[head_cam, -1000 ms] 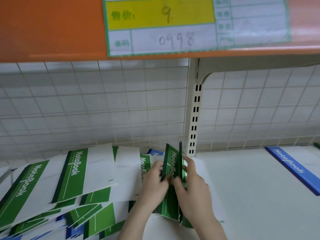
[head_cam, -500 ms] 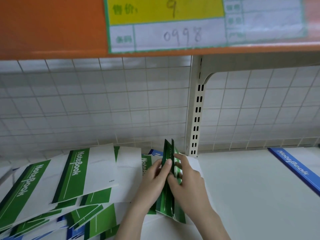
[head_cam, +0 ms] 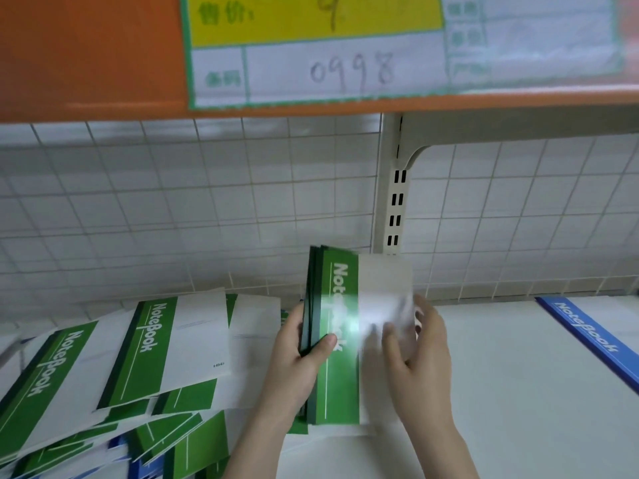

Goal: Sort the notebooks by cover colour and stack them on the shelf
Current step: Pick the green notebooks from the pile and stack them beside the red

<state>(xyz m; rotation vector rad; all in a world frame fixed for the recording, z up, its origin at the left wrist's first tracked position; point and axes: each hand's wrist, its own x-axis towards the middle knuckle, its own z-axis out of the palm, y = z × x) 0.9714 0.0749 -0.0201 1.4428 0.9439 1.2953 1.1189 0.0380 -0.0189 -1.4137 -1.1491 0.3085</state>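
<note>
From the head view, my left hand [head_cam: 297,354] grips the spine edge of a small bundle of green notebooks [head_cam: 340,340], thumb curled over the cover, while my right hand [head_cam: 420,344] steadies the blurred white side, its hold unclear. I should square the edges before laying it flat on the white shelf [head_cam: 501,392]. Each cover shows a green "NoteBook" band beside white, and the bundle is tilted up between the loose green pile [head_cam: 114,368] and the blue notebook [head_cam: 587,333].

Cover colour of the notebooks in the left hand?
Green band with white lettering, the rest white: the held notebooks, gripped by the left hand. Head view.
</note>
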